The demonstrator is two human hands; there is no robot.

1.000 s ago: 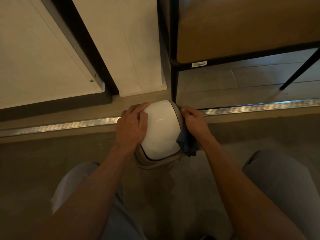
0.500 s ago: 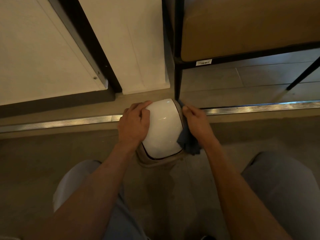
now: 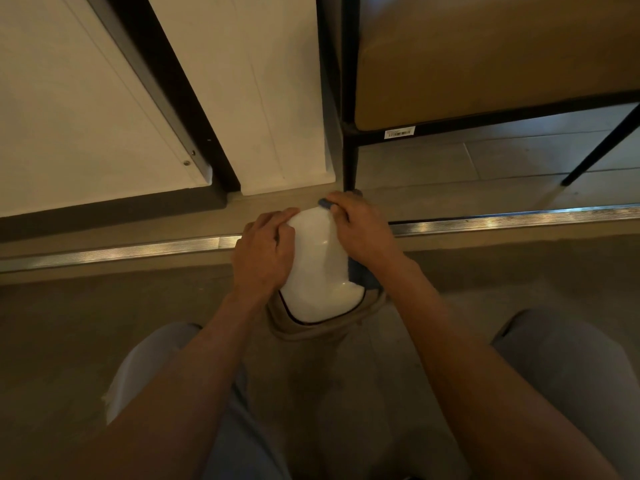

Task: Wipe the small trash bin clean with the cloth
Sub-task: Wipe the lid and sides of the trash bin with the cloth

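Cloth (image 3: 362,277) now higher along bin (image 3: 317,271).

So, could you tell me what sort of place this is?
Probably an indoor room at a doorway: a metal threshold strip crosses the floor, with a black-framed cushioned seat and white panels beyond.

far side: black frame leg (image 3: 350,168) and white panel (image 3: 277,98) stand just beyond the small trash bin (image 3: 318,271), crowding it
left, right: bare floor (image 3: 104,306), open
near side: knees flank an open gap
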